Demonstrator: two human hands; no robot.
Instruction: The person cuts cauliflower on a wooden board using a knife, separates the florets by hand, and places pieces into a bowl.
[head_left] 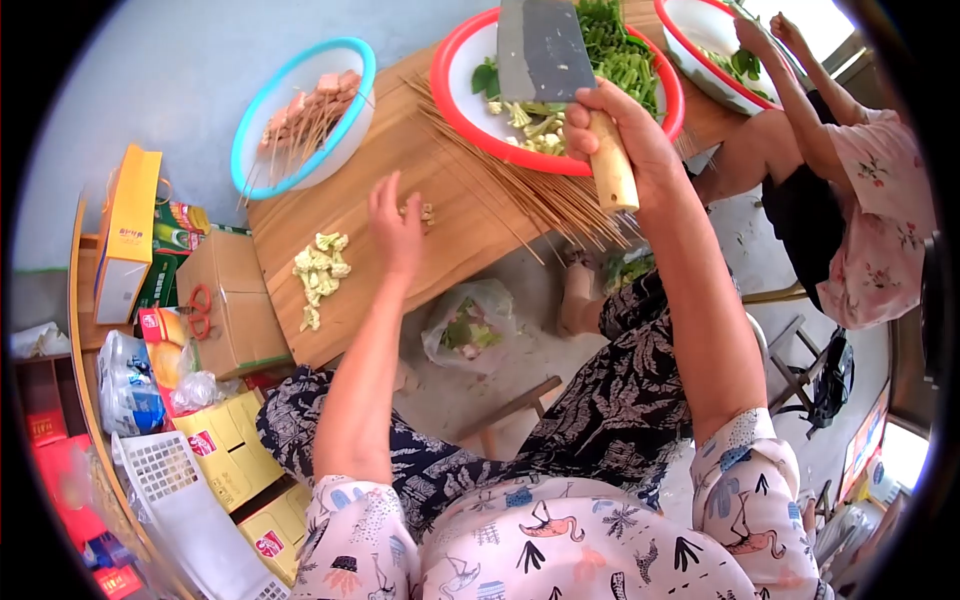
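Holding the cleaver [548,52] in the right hand [632,130], steer clear of the loosely open left hand [398,225] near the cauliflower [321,268].

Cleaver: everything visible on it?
The cleaver has a broad, roughly rectangular, dark grey blade that looks metal, paler along its left side in the picture, and a pale handle that looks wooden. The right hand grips it, handle end protruding. In this view the raised blade overlaps the red-rimmed basin and reaches the picture's top edge.
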